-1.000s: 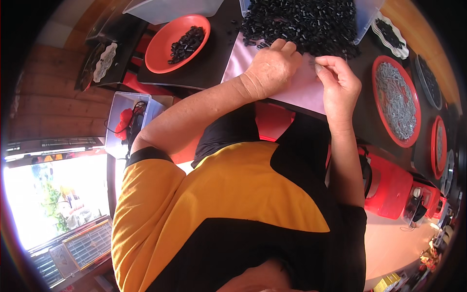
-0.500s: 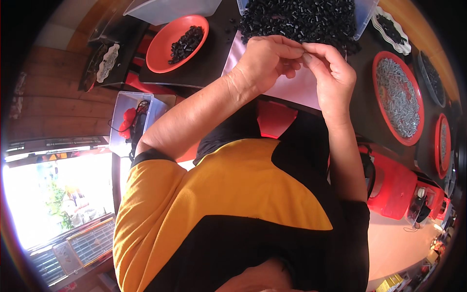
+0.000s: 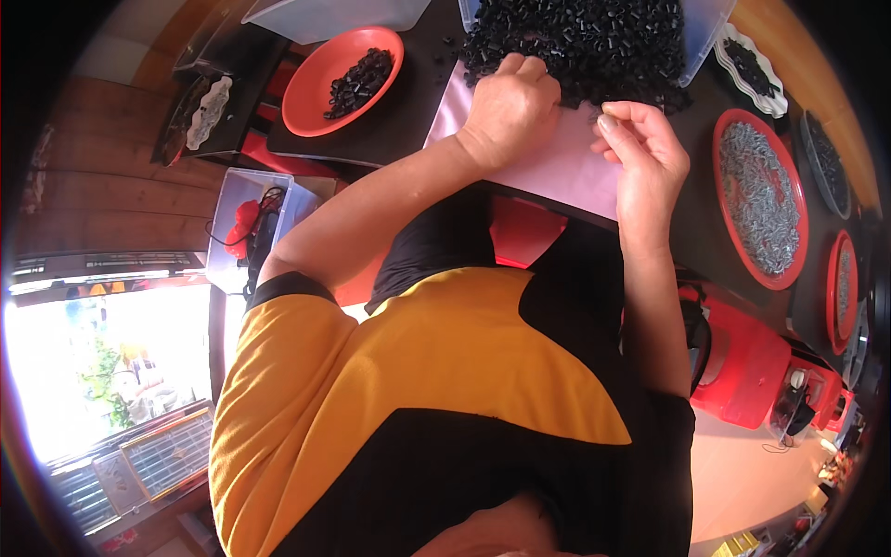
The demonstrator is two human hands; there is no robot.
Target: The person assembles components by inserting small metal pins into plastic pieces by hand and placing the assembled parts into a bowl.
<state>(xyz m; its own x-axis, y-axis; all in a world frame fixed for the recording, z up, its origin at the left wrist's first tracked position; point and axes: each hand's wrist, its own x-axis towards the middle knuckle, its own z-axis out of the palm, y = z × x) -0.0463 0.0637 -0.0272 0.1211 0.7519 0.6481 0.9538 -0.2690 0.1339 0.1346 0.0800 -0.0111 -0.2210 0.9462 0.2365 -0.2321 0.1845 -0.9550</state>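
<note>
A heap of small black tubular pieces [image 3: 594, 46] fills a clear plastic bin at the far middle and spills toward me onto a pale pink sheet [image 3: 557, 158]. My left hand [image 3: 512, 111] is closed, its fingers curled down at the near edge of the heap; whatever they hold is hidden. To its right, my right hand [image 3: 645, 144] hovers over the sheet's right side. Its thumb and index finger are pinched together, and anything between them is too small to name. The two hands are apart.
At the left stands a red bowl [image 3: 306, 107] with black pieces in it. A red tray [image 3: 789, 265] of silvery screw-like parts lies at the right, beside a smaller red tray [image 3: 842, 297] and a white scalloped dish [image 3: 773, 100] with black pieces. A bin [image 3: 223, 200] sits lower left.
My hands were together, fingertips meeting above the sheet. They have separated: the left moved to the near edge of the heap and curled down, while the right shifted slightly right and nearer.
</note>
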